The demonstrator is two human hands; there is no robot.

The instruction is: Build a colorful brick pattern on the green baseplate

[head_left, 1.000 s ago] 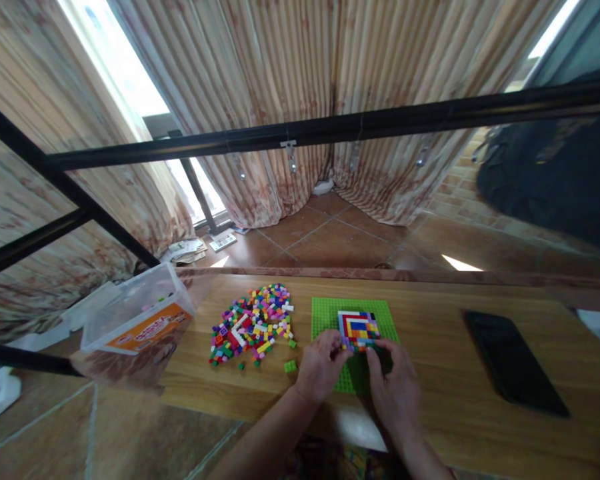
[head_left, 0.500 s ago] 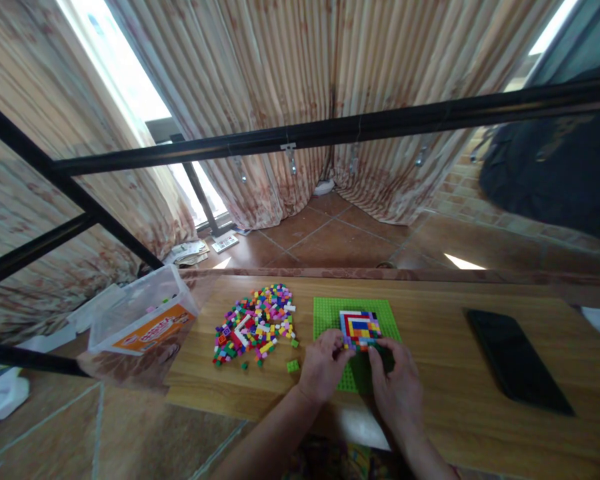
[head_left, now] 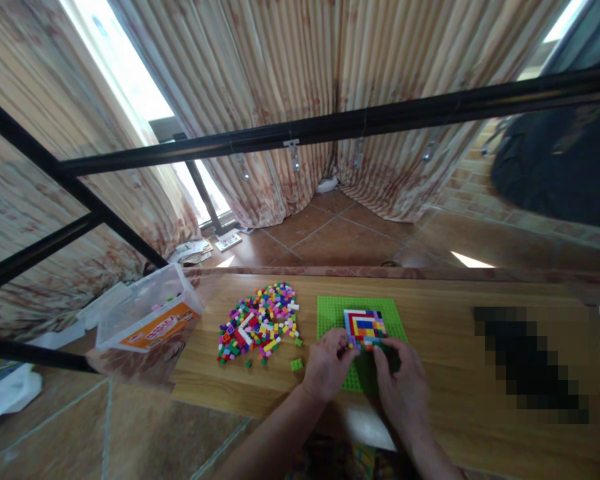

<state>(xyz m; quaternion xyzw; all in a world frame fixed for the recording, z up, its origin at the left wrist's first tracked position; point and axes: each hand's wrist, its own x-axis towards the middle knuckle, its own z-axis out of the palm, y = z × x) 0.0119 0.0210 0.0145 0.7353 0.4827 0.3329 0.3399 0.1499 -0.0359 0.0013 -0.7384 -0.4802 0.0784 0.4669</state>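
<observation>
A square build of coloured toy bricks (head_left: pixel 365 325) is at the green studded baseplate (head_left: pixel 389 309). It has nested rows of white, red, blue, yellow and orange; its near edge lies between my hands. My left hand (head_left: pixel 329 363) is closed at the near left corner, thumb and fingers pinched against it. At the near right corner, my right hand (head_left: pixel 404 380) grips the edge between thumb and forefinger. Dark shadow lies on the baseplate under the right fingers. Whether the build is pressed on the plate or slightly raised I cannot tell.
Left of the baseplate spreads a pile of loose bricks (head_left: pixel 265 317), with a lone green brick (head_left: pixel 297 365) nearer me. A clear plastic box (head_left: pixel 150 310) with an orange label stands at the table's left end. A pixelated dark object (head_left: pixel 533 363) lies on the right. A black metal bar (head_left: pixel 320 131) crosses beyond.
The view has shifted slightly, moving everything a little to the right. Both hands keep almost the same hold on the brick build.
</observation>
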